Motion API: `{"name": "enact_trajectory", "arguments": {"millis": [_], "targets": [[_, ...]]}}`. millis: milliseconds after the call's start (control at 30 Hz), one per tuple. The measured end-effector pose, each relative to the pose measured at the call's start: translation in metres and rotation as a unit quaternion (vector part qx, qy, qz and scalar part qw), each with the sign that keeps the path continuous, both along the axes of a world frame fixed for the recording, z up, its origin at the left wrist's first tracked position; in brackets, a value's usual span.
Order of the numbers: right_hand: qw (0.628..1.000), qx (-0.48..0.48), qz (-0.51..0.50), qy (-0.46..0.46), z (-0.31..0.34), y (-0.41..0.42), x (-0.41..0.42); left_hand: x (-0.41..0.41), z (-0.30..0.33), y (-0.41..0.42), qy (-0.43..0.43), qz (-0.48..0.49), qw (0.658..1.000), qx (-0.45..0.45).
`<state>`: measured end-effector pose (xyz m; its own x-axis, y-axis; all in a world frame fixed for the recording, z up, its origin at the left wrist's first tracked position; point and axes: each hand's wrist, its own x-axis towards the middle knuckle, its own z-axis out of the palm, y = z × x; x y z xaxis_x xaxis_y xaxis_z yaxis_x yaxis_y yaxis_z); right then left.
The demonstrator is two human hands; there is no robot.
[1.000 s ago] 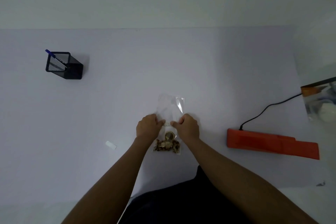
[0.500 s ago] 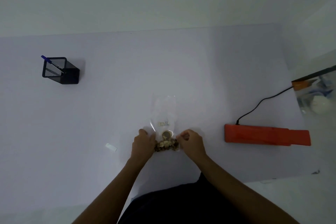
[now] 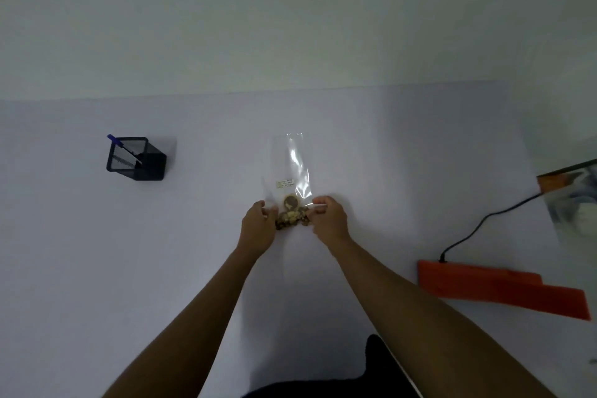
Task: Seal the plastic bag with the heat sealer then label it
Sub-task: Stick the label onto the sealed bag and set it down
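A clear plastic bag (image 3: 290, 168) lies flat on the white table (image 3: 193, 236), its open end pointing away from me. Brown pieces (image 3: 292, 216) are bunched at its near end, and a small printed sticker (image 3: 285, 183) shows on it. My left hand (image 3: 258, 224) pinches the bag's left edge beside the brown pieces. My right hand (image 3: 328, 220) pinches the right edge. The orange heat sealer (image 3: 497, 287) lies shut at the right, apart from both hands, with a black cord (image 3: 478, 229) running off to the right.
A black mesh pen holder (image 3: 137, 158) with a blue pen (image 3: 113, 138) stands at the far left. A transparent box (image 3: 571, 194) with orange trim sits at the right edge. The wall rises behind the table's far edge.
Both hands slid from the bag's middle down to its near end beside the brown pieces. The bag now lies stretched out flat. The camera tilted up, and the small white strip at left is out of sight.
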<state>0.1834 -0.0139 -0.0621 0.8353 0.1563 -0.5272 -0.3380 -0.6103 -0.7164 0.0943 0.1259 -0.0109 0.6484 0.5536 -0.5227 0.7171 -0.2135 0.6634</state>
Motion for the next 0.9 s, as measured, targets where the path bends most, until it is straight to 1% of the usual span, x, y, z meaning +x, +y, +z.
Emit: {"name": "enact_trajectory", "arguments": {"millis": [133, 233, 367, 567, 667, 800, 900], "targets": [[1.000, -0.024, -0.003, -0.003, -0.002, 0.011, 0.023, 0.023, -0.001, 0.013, 0.004, -0.055, 0.998, -0.016], [0.999, -0.038, 0.011, -0.007, -0.003, 0.012, 0.028, 0.028, 0.000, 0.015, 0.010, -0.072, 0.997, -0.028], [1.000, -0.022, 0.010, 0.012, 0.007, 0.011, 0.025, 0.028, 0.009, 0.011, 0.001, -0.071, 0.997, -0.042], [1.000, 0.014, -0.010, 0.005, 0.026, -0.006, 0.013, 0.013, 0.026, 0.002, -0.029, -0.092, 0.995, -0.034], [0.999, 0.030, -0.025, -0.036, 0.051, -0.024, -0.005, 0.004, 0.043, -0.017, -0.058, -0.102, 0.993, -0.026], [0.993, 0.071, -0.050, -0.085, 0.083, -0.066, -0.042, -0.009, 0.060, -0.063, -0.105, -0.117, 0.986, -0.058], [0.987, 0.100, -0.075, -0.096, 0.101, -0.113, -0.071, -0.014, 0.067, -0.112, -0.098, -0.151, 0.981, -0.078]]}}
